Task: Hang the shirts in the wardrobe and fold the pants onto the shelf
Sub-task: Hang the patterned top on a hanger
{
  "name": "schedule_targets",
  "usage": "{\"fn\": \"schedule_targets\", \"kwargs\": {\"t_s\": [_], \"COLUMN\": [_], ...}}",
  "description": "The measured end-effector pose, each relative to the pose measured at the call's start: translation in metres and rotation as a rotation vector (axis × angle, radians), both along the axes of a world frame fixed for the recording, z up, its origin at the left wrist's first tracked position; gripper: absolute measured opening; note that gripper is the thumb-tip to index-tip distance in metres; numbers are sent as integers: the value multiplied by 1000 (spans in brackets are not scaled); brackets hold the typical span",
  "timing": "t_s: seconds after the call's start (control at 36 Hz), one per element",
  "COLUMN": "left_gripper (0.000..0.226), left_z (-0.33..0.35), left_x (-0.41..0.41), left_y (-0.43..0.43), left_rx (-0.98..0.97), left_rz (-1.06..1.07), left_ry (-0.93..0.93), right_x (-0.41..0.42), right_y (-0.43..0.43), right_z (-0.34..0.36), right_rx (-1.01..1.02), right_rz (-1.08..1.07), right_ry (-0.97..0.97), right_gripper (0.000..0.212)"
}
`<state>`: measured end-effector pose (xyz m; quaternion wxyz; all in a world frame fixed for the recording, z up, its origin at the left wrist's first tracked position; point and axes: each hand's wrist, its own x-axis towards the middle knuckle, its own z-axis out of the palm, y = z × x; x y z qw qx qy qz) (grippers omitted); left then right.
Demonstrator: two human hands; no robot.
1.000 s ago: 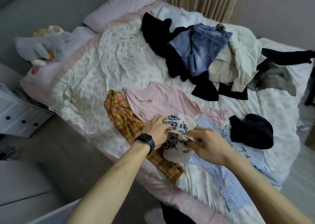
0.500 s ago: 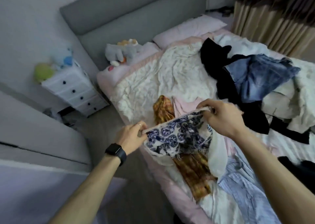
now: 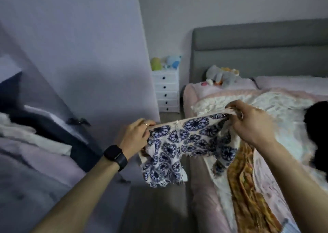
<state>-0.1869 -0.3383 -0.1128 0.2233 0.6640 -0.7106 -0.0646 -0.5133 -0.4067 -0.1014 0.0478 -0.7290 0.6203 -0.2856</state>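
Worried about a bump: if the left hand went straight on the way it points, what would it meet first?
The left hand pinches the patterned shorts, so that cloth comes first; beyond it probably the bed edge, though depth is unclear.

Left hand (image 3: pixel 134 137), black watch (image 3: pixel 115 154) at the wrist, and right hand (image 3: pixel 252 124) each pinch one end of the waistband of the blue-and-white patterned shorts (image 3: pixel 186 144). The waistband is taut and the legs hang free beside the bed (image 3: pixel 200 188). An orange plaid garment (image 3: pixel 248 188) lies on the bed, and a white drawer unit (image 3: pixel 166 90) stands by the grey headboard (image 3: pixel 257 55).
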Motion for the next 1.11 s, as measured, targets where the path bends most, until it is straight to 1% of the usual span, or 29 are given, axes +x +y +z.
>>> {"fn": "schedule_targets", "kwargs": {"t_s": [0.11, 0.19, 0.22, 0.31, 0.39, 0.44, 0.5, 0.56, 0.61, 0.64, 0.67, 0.69, 0.75, 0.78, 0.83, 0.89, 0.94, 0.97, 1.03, 1.11], "left_gripper": [20, 18, 20, 26, 34, 37, 32, 26, 23, 20, 17, 14, 20, 24, 29, 27, 20, 20, 22, 21], "left_z": [2, 13, 19, 34, 47, 54, 55, 49, 41, 37, 32, 27, 19, 16, 11, 4, -3, -8, -15, -19], "left_x": [70, 114, 129, 162, 182, 193, 202, 208, 212, 213, 214, 213, 212, 212, 213, 214, 209, 205, 194, 183], "left_y": [62, 98, 112, 139, 157, 175, 196, 216, 234, 242, 248, 252, 256, 258, 263, 271, 276, 278, 284, 303], "left_rx": [-21, 29, 52, 97, 134, 168, 169, 178, 258, 288, 286, 252, 148, 110, 80, 115, 231, 303, 397, 374], "left_rz": [268, 402, 439, 518, 597, 690, 804, 886, 938, 961, 980, 995, 1054, 1089, 1161, 1258, 1331, 1361, 1419, 1497], "left_ry": [-90, -89, -120, -320, -456, -457, -444, -443, -366, -271, -131, 25, 272, 346, 403, 340, 191, 109, -20, -104], "right_x": [56, 97, 117, 162, 189, 206, 227, 250, 271, 280, 289, 296, 315, 324, 344, 364, 380, 387, 400, 417], "right_y": [5, 7, 7, 9, 7, 7, 8, 13, 17, 17, 17, 16, 11, 9, 2, -1, 0, 1, 8, 14], "right_z": [11, 18, 20, 26, 28, 28, 27, 22, 13, 6, 0, -6, -15, -17, -22, -35, -47, -54, -65, -74], "right_rx": [-17, 44, 71, 98, 60, -23, -100, -48, 69, 131, 200, 259, 323, 341, 370, 434, 341, 352, 425, 452], "right_rz": [106, 214, 273, 366, 437, 517, 617, 706, 780, 827, 876, 914, 973, 999, 1045, 1124, 1166, 1171, 1190, 1215], "right_ry": [136, 295, 340, 426, 390, 310, 257, 273, 327, 331, 304, 252, 160, 148, 180, 349, 589, 615, 553, 456], "right_gripper": [30, 33, 36, 38, 35, 30, 23, 20, 22, 25, 28, 30, 30, 29, 28, 29, 35, 33, 30, 34]}}
